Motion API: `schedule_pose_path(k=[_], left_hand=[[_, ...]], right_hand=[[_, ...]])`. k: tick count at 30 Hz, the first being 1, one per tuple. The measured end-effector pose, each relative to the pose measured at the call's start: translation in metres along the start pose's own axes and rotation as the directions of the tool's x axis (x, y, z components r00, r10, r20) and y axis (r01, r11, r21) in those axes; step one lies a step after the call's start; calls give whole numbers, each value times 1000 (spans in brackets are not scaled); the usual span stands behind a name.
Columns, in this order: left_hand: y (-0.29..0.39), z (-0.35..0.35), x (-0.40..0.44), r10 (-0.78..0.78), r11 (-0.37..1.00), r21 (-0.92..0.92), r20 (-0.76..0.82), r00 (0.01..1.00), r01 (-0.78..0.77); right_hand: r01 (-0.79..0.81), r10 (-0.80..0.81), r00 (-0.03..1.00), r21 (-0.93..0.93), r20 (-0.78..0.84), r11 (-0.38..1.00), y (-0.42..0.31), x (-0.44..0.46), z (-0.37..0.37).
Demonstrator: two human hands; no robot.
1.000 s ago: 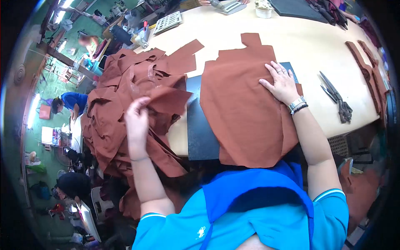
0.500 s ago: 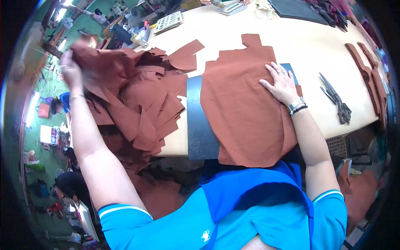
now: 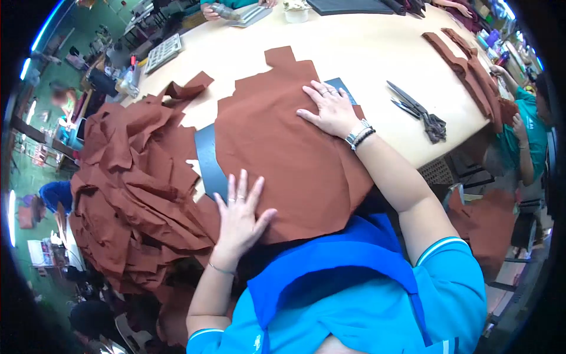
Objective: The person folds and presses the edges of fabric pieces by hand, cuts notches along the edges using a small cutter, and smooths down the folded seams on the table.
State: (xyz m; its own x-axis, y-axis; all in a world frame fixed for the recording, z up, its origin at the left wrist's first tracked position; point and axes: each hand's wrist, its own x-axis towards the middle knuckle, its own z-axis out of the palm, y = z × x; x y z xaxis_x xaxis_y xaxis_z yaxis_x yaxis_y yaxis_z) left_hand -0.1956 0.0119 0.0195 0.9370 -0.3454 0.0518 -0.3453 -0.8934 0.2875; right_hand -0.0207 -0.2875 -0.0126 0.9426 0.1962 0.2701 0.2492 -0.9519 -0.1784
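A large piece of rust-brown fabric (image 3: 277,147) lies flat before me, over a dark blue-grey board (image 3: 207,154) whose edges show at its left and upper right. My right hand (image 3: 335,109) rests on the upper right of the fabric, fingers stretched out. At the lower left edge of the fabric is my left hand (image 3: 240,218), open with its fingers spread and holding nothing. Left of the board, a big heap of rust-brown fabric pieces (image 3: 127,183) hangs partly over the table's front edge.
Scissors (image 3: 415,109) with dark-wrapped handles lie on the pale table (image 3: 377,53) to the right. Folded brown strips (image 3: 466,74) lie at the right edge, near a person in green (image 3: 527,135). Another person's hand (image 3: 209,10) holds a tool at the far side.
My left hand has let go of the brown fabric at the heap and come down to the large piece. My right hand stays on the fabric. The view has shifted.
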Motion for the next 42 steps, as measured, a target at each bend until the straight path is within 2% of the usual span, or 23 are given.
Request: schedule_pose_path(k=[2, 3, 5, 7, 8, 10, 12, 13, 15, 16, 17, 18, 19, 21, 23, 25, 26, 28, 30, 32, 37, 40, 42], left_hand=[[-22, 0, -4, 59, 985, 174, -210, 976, -22], [-39, -4, -9, 137, 928, 370, -422, 896, 32], [-64, -12, -17, -233, 816, 284, -634, 737, 503], [-102, -16, -32, -475, 604, 197, -689, 547, 772], [-115, -19, -46, -541, 650, 64, -661, 520, 757], [-141, -34, -63, -353, 890, -34, -682, 640, 454], [-156, -60, -65, -330, 915, -45, -657, 678, 402], [-172, -81, -59, -248, 931, 14, -706, 663, 364], [-210, -136, -33, 16, 972, 136, -851, 525, 192], [-215, -165, -15, -13, 911, 243, -792, 611, 335], [-314, -169, -5, -188, 882, 200, -680, 709, 427], [-290, -169, 20, -686, 320, 323, -569, 453, 891], [-294, -171, 29, -548, 393, 447, -588, 595, 803], [-138, -156, 56, -138, 691, 494, -626, 767, 528], [-51, -101, 54, 158, 896, 442, -233, 959, -40], [33, -33, 31, 210, 965, 123, 171, 963, -232], [50, -13, 24, 187, 982, 4, 187, 964, -191], [29, -10, 39, 139, 979, 121, 206, 969, -166], [-19, -11, 66, 13, 962, 271, 102, 995, -40], [-41, -39, 92, -109, 944, 322, 99, 989, 72], [-80, -21, 145, -237, 821, 524, -50, 970, 227], [-52, -9, 127, -206, 916, 302, -215, 955, 265], [-37, -8, 104, -302, 899, 271, -183, 936, 343]], right_hand=[[11, -11, 1000, -2, 7, 1000, 3, -2, 0], [16, -16, 1000, 4, 0, 1000, 3, 0, -1], [9, -9, 1000, 21, 12, 1000, 2, -1, -2], [3, -4, 1000, 36, 6, 999, 1, 0, -2], [3, -3, 1000, 40, -1, 999, 1, 0, -1], [-1, 2, 1000, 36, -7, 999, 3, -3, 0], [2, -1, 1000, 44, -16, 999, 4, -5, 1], [7, -5, 1000, 43, -26, 999, 3, -3, 0], [0, 1, 999, 45, -39, 999, 2, -2, -2], [4, -2, 999, 40, -41, 999, 1, -4, -2], [-9, 11, 999, 43, -51, 999, 0, -4, 1], [-55, 55, 998, 4, 2, 998, -5, -4, -4], [-72, 72, 997, -5, 32, 997, -6, -4, -8], [-107, 108, 990, -14, 93, 994, -7, 0, -8], [-128, 128, 985, -7, 117, 992, -9, 1, -10], [-138, 140, 982, -26, 127, 990, -7, 1, -14], [-148, 155, 980, -66, 127, 987, -2, 1, -19], [-158, 178, 975, -150, 135, 976, 8, -1, -29], [-139, 165, 974, -170, 152, 976, 21, -15, -45], [-97, 125, 979, -170, 162, 981, 29, -32, -51], [-31, 81, 976, -235, 202, 971, 14, -64, -70], [-114, 118, 992, -94, 42, 989, 30, -63, -57], [-200, 199, 979, -17, -47, 980, 56, -50, -47]])
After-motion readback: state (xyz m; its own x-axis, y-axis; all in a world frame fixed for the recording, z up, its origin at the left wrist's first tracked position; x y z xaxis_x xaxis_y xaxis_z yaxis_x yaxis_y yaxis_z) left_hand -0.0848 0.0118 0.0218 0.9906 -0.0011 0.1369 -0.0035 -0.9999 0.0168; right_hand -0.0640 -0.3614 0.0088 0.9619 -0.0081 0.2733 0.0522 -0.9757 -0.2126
